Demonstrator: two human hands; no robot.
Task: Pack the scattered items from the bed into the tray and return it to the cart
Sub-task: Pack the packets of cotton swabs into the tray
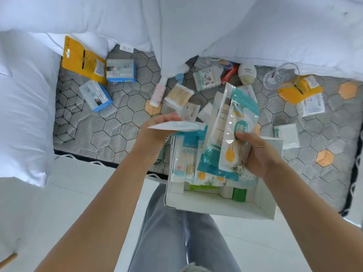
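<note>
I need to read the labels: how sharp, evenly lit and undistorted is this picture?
Head view: soft, even light with weak shadows; the white duvet is nearly washed out; wide-angle bending curves the mattress edge; small print on the packets in the right hand and on the blue boxes is too soft to read.

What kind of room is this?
Probably a bedroom, maybe in a hotel: a bare quilted mattress, a white pillow and duvet, with travel-size things like a cotton swab pack and a small pink bottle scattered on it.
</note>
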